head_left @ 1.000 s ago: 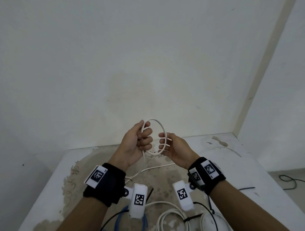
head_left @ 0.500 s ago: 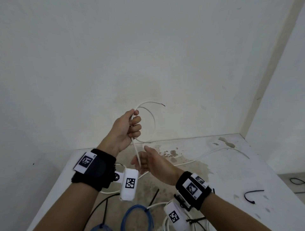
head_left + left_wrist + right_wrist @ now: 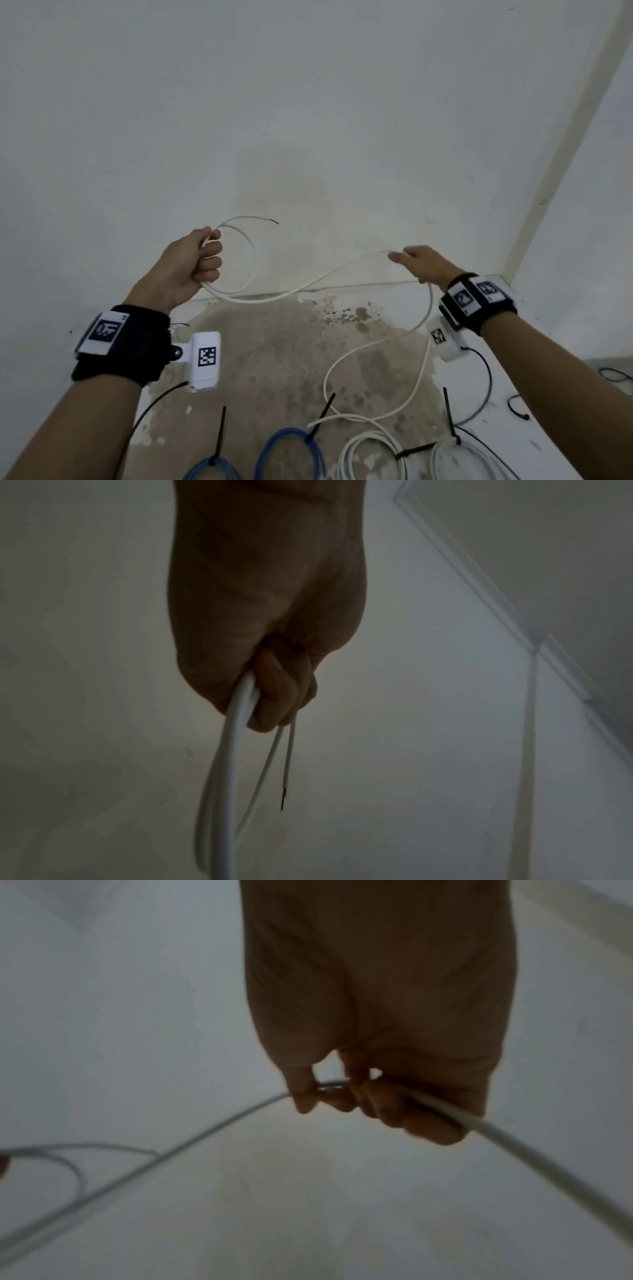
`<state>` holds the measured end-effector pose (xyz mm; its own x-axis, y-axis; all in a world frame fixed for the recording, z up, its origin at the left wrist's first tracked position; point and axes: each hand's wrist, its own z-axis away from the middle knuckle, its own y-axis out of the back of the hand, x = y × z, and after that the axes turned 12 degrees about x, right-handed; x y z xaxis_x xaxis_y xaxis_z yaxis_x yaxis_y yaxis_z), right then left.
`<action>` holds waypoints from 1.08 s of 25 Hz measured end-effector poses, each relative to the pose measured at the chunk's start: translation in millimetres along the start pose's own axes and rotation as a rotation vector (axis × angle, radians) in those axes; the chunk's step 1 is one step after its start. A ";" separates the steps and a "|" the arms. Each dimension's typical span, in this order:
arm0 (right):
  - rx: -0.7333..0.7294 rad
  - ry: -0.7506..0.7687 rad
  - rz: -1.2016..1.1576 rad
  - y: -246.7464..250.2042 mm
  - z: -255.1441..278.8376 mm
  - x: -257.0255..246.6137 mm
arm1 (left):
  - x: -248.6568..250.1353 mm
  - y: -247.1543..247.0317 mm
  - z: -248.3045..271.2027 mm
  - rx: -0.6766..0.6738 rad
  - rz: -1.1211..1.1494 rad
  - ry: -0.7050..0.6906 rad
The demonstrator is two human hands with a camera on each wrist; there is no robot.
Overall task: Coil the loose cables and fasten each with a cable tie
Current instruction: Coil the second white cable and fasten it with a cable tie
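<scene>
A thin white cable (image 3: 308,284) runs between my two hands, held up in front of the wall. My left hand (image 3: 191,263) grips a small loop of it (image 3: 236,750) in a fist, the bare red-tipped end (image 3: 274,222) sticking out above. My right hand (image 3: 416,262) is out to the right with its fingers curled round the cable (image 3: 445,1110), which passes through the hand. From there the cable drops to the table (image 3: 565,411) and trails to the front.
Along the table's front edge lie tied coils: two blue ones (image 3: 291,452) and two white ones (image 3: 373,448), each with a black cable tie (image 3: 219,435). A loose black tie (image 3: 515,409) lies at the right. The wall is close behind, a corner at right.
My right hand has slid along the cable from just below the left hand out to the right, drawing a length straight. The left hand keeps its loop and has risen slightly.
</scene>
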<state>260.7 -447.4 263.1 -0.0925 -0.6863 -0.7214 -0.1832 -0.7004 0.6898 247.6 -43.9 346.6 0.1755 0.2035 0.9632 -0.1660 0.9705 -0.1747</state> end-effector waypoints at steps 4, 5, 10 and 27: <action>0.075 -0.150 -0.539 21.7 -2.9 -84.8 | -26.4 -49.5 6.7 -0.045 -0.089 -0.008; 0.082 -0.114 -0.648 24.0 5.6 -104.3 | -32.1 -62.1 8.9 -0.050 -0.081 -0.002; 0.040 0.282 -0.656 -14.1 67.4 -148.3 | -48.2 -102.0 20.1 -0.075 0.181 0.107; -0.570 0.323 0.061 -35.3 54.9 30.2 | -8.1 -24.2 0.5 -0.206 0.406 0.160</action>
<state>210.7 -432.6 213.7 0.2287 -0.6904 -0.6863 0.3681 -0.5913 0.7175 249.8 -69.1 343.1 0.2865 0.5728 0.7680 -0.0594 0.8107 -0.5824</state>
